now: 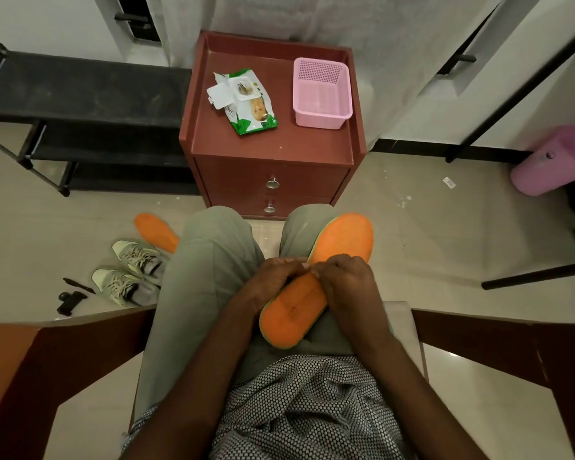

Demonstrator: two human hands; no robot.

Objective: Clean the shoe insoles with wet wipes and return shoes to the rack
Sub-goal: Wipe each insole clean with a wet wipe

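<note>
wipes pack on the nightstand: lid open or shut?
Open. The wet wipes pack has its white flap lid folded back to the left, exposing the dispensing opening.

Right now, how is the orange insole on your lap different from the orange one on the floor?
The orange foam insole on the lap lies across the right thigh, held by the left hand and right hand; the orange foam insole on the floor lies untouched beside the pale green lace-up sneakers. The lap one shows almost whole; the floor one is partly hidden behind a knee. Both are the same orange.
</note>
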